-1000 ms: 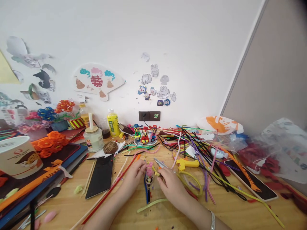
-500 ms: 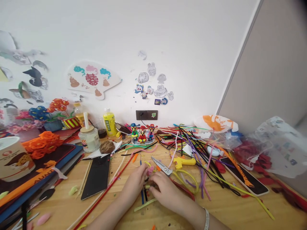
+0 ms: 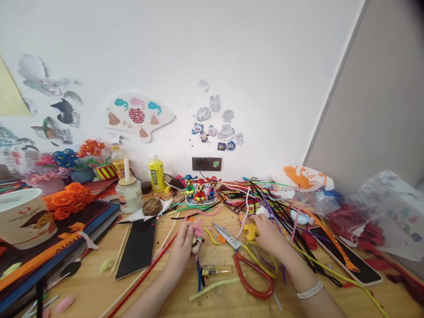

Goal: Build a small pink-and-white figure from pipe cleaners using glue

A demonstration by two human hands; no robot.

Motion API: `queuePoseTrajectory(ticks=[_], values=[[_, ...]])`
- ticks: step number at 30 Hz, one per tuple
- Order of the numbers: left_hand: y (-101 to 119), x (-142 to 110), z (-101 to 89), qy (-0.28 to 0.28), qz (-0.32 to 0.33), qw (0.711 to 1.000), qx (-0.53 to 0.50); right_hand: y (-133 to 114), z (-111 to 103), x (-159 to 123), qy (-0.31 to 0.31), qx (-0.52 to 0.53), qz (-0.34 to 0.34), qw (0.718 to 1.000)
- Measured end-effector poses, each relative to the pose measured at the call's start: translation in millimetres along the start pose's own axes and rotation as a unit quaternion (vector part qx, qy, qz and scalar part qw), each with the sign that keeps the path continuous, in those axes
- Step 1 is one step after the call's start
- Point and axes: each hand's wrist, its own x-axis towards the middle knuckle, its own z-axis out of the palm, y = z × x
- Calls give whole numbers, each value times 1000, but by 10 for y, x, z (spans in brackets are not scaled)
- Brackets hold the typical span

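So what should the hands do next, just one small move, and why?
Probably lift the yellow glue gun toward the small pink-topped figure: the right hand is on the gun, the left hand holds the figure, and the scissors lie untouched between them.

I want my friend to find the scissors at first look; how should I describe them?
On the wooden table, look between the left hand and the right hand. The scissors lie there, blades pointing away and leftward. Their hard red handle sets them apart from the soft-looking stems beside them.
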Motion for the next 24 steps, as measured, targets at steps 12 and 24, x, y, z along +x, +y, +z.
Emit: queuePoseTrajectory(ticks=[12, 24], values=[[25, -30, 29, 44, 2, 997, -64, -72, -137, 15, 123, -122, 8, 985], [-12, -10, 11, 44, 16, 996, -79, 102, -53, 63, 282, -30, -61, 957]])
